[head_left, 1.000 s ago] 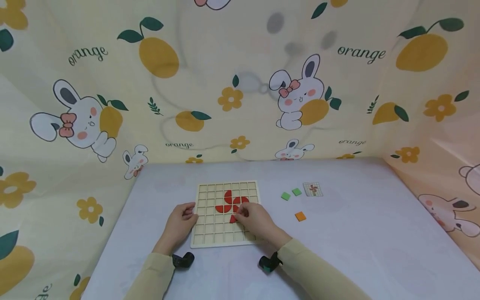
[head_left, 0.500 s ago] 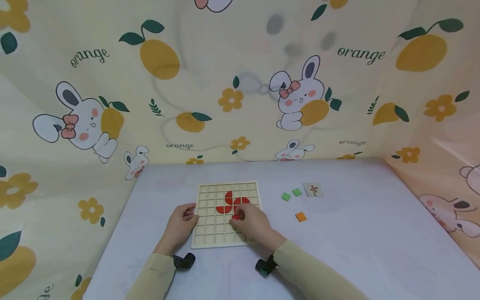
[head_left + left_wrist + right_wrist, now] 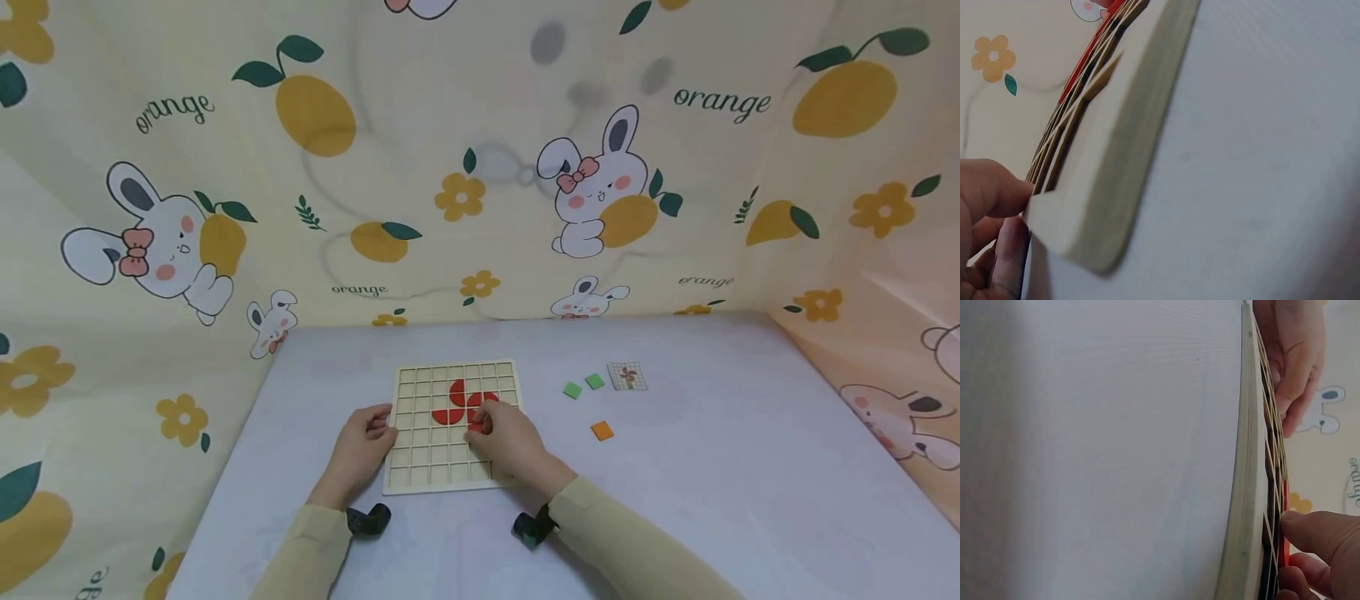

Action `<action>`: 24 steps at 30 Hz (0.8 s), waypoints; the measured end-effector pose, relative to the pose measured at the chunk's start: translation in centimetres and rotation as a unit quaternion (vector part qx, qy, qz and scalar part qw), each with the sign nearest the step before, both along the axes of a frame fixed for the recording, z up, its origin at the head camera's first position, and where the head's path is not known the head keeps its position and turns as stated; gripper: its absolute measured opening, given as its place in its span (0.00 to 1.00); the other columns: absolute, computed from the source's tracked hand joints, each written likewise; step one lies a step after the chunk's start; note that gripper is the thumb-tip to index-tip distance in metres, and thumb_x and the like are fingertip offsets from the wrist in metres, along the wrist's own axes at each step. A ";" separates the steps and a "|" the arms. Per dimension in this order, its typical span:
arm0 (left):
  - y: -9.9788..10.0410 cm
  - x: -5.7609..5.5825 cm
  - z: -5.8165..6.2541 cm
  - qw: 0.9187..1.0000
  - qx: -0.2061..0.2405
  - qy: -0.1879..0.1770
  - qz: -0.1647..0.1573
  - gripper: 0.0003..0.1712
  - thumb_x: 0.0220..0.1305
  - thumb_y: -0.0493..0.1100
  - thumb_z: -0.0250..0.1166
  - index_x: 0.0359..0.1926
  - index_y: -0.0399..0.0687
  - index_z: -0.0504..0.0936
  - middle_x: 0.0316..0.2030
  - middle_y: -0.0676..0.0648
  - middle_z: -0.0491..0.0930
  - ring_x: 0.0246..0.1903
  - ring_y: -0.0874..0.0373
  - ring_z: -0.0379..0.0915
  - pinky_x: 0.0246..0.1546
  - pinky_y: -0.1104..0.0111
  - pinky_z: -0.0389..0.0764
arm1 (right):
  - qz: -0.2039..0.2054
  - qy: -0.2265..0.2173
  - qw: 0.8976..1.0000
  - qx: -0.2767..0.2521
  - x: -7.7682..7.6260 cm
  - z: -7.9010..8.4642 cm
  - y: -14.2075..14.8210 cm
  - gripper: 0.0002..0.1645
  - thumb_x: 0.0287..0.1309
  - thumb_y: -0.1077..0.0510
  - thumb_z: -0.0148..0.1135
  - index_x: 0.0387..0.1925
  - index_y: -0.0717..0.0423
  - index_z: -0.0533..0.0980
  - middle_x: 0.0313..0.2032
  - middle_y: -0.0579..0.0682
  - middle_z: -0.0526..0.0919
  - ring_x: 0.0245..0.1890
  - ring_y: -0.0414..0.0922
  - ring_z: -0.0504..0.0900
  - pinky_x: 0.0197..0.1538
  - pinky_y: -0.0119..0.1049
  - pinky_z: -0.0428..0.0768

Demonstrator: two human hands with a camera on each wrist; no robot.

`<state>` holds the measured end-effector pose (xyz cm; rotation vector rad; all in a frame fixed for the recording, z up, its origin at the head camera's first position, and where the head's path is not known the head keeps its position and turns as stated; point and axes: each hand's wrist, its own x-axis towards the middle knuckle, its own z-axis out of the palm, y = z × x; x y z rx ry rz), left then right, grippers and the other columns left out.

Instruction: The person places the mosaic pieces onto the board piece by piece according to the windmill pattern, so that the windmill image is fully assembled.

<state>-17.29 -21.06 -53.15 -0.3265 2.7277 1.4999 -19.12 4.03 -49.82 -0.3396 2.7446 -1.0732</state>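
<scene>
A pale wooden grid board (image 3: 420, 477) lies on the table, with several red quarter-round tiles (image 3: 448, 417) set in its squares as a pinwheel shape. My left hand (image 3: 360, 446) grips the board's left edge; in the left wrist view the thumb (image 3: 994, 187) lies on the rim and the other fingers are lower at the side. Over the lower right of the pinwheel, my right hand (image 3: 513, 442) pinches a red tile (image 3: 476, 427) between thumb and fingers. The right wrist view shows this tile (image 3: 1284, 550) close over the grid, its shape mostly covered by the fingers.
Right of the board lie two green square tiles (image 3: 572, 391) and an orange square tile (image 3: 602, 431). A small picture card (image 3: 627, 377) with a gridded red pinwheel is beside the green ones. Patterned cloth (image 3: 405, 125) stands behind the white table (image 3: 712, 500).
My right hand shifted left and toward me with the red tile, then slightly back to the right and away, up against the pinwheel. The left hand keeps its place at the board's edge.
</scene>
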 end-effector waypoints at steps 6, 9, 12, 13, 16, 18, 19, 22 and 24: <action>0.0 0.0 -0.1 1.000 0.001 -0.001 0.002 0.28 0.62 0.41 0.62 0.64 0.45 0.70 0.50 0.45 0.70 0.49 0.53 0.69 0.52 0.60 0.75 | 0.007 0.011 1.000 0.002 0.0 -0.1 0.0 0.15 0.54 0.48 0.71 0.37 0.48 0.76 0.25 0.44 0.75 0.27 0.43 0.73 0.27 0.34 0.73; 0.0 0.0 -0.1 1.000 0.000 -0.003 0.003 0.28 0.63 0.41 0.62 0.64 0.45 0.70 0.50 0.45 0.70 0.49 0.53 0.69 0.52 0.60 0.75 | 0.006 0.003 1.000 0.001 0.1 -0.1 0.1 0.14 0.54 0.48 0.71 0.36 0.47 0.75 0.25 0.44 0.75 0.26 0.43 0.73 0.26 0.34 0.73; 0.1 0.1 0.0 1.000 -0.002 -0.007 0.004 0.28 0.63 0.41 0.61 0.64 0.45 0.70 0.51 0.45 0.70 0.49 0.53 0.69 0.52 0.60 0.75 | 0.010 -0.002 1.000 0.002 0.1 -0.1 0.1 0.12 0.55 0.49 0.70 0.34 0.46 0.75 0.25 0.44 0.75 0.26 0.43 0.73 0.26 0.34 0.74; 0.1 0.1 0.1 1.000 -0.003 -0.007 0.004 0.28 0.63 0.41 0.61 0.64 0.45 0.70 0.51 0.45 0.70 0.49 0.53 0.69 0.52 0.60 0.75 | 0.013 -0.003 1.000 0.002 0.1 -0.2 0.1 0.11 0.55 0.50 0.70 0.33 0.45 0.75 0.25 0.44 0.75 0.26 0.43 0.73 0.25 0.34 0.74; 0.1 0.1 0.1 1.000 -0.003 -0.005 0.006 0.28 0.63 0.41 0.62 0.64 0.45 0.70 0.51 0.45 0.70 0.50 0.53 0.69 0.52 0.60 0.75 | 0.016 0.000 1.000 0.001 0.1 -0.1 0.1 0.11 0.55 0.50 0.70 0.33 0.45 0.75 0.25 0.44 0.75 0.26 0.42 0.73 0.26 0.33 0.74; 0.1 0.1 0.1 1.000 -0.003 -0.002 0.005 0.29 0.63 0.40 0.62 0.64 0.44 0.70 0.51 0.45 0.70 0.50 0.52 0.69 0.52 0.60 0.75 | 0.017 0.003 1.000 -0.001 0.1 -0.2 0.1 0.10 0.55 0.51 0.70 0.33 0.44 0.75 0.25 0.44 0.75 0.26 0.42 0.73 0.26 0.33 0.74; 0.1 0.1 0.1 1.000 -0.003 -0.001 0.005 0.29 0.63 0.41 0.62 0.64 0.44 0.70 0.51 0.45 0.70 0.50 0.52 0.69 0.52 0.60 0.75 | 0.018 0.004 1.000 0.000 0.1 -0.2 0.1 0.10 0.55 0.51 0.70 0.33 0.44 0.75 0.25 0.43 0.75 0.26 0.42 0.73 0.26 0.33 0.73; 0.1 0.1 0.1 1.000 -0.003 -0.001 0.002 0.29 0.63 0.41 0.62 0.65 0.45 0.69 0.51 0.45 0.70 0.50 0.53 0.69 0.52 0.60 0.75 | 0.025 0.008 1.000 -0.002 0.1 -0.2 0.2 0.10 0.56 0.51 0.70 0.33 0.44 0.75 0.25 0.43 0.75 0.27 0.41 0.72 0.27 0.33 0.73; 0.1 0.1 0.1 1.000 -0.002 -0.002 0.002 0.29 0.63 0.41 0.62 0.65 0.45 0.69 0.51 0.45 0.70 0.49 0.53 0.69 0.52 0.60 0.75 | 0.032 0.009 0.999 -0.009 0.1 0.0 0.5 0.09 0.56 0.51 0.69 0.34 0.44 0.76 0.26 0.42 0.75 0.28 0.42 0.73 0.29 0.34 0.74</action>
